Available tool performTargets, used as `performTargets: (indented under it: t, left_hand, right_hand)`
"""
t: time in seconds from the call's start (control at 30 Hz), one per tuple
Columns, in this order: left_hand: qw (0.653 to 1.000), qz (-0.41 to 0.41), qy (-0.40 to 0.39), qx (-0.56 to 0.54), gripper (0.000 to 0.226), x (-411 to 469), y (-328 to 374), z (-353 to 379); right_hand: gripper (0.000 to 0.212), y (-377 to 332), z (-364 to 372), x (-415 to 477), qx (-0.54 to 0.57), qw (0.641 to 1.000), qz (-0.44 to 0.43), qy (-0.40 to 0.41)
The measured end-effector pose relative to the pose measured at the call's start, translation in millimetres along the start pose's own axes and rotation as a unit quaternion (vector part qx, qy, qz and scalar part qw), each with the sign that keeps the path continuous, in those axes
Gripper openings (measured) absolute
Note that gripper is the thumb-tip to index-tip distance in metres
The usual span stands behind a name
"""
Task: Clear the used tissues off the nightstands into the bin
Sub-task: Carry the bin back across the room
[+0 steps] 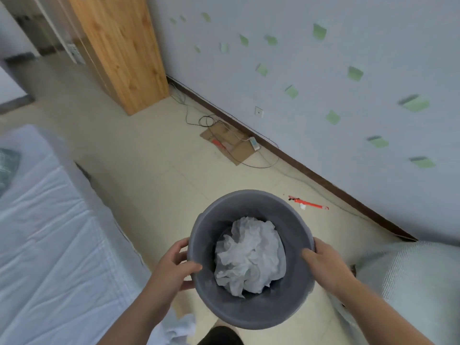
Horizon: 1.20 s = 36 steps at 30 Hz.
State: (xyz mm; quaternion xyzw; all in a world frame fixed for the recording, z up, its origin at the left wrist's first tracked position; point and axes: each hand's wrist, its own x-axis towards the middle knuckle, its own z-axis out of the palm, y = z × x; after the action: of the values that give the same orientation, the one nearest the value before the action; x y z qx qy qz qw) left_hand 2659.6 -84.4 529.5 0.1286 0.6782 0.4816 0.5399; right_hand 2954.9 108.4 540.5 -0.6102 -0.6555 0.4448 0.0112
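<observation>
A round grey bin (249, 310) is held up above the floor in front of me. Crumpled white tissues (249, 255) fill its bottom. My left hand (174, 265) grips the bin's left rim, thumb over the edge and fingers curled on the outer wall. My right hand (323, 262) grips the right rim the same way, thumb inside the rim. No nightstand is in view.
A bed with a white sheet (49, 245) lies to the left. A second covered piece of furniture (410, 275) stands at the right. On the tiled floor lie a red stick-like object (308, 203), flat cardboard (231, 143) with cables and a power strip, and a wooden cabinet (124, 51) against the wall.
</observation>
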Motion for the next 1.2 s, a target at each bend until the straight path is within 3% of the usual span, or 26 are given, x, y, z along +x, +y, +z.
performTargets:
  t: [0.13, 0.37, 0.67, 0.83, 1.0, 1.2]
  left_hand:
    - [0.998, -0.025, 0.024, -0.045, 0.055, 58, 32, -35]
    - [0.995, 0.018, 0.064, -0.069, 0.056, 135, 131, -101]
    - [0.978, 0.003, 0.173, -0.116, 0.062, 245, 192, -173]
    - [0.959, 0.008, 0.246, -0.144, 0.072, 308, 251, -217]
    - [0.932, 0.037, 0.304, -0.192, 0.061, 357, 310, -258]
    - [0.908, 0.046, 0.343, -0.237, 0.06, 424, 354, -344]
  right_hand:
    - [0.016, -70, 9, 69, -0.023, 0.999, -0.01, -0.022]
    - [0.014, -221, 15, 172, -0.047, 0.994, -0.076, -0.055]
    - [0.013, -372, 73, 347, -0.07, 0.976, -0.123, -0.164]
    - [0.019, -490, 104, 443, -0.12, 0.951, -0.176, -0.226]
    - [0.014, -630, 126, 505, -0.155, 0.929, -0.244, -0.233]
    - [0.012, -740, 193, 567, -0.18, 0.912, -0.266, -0.254]
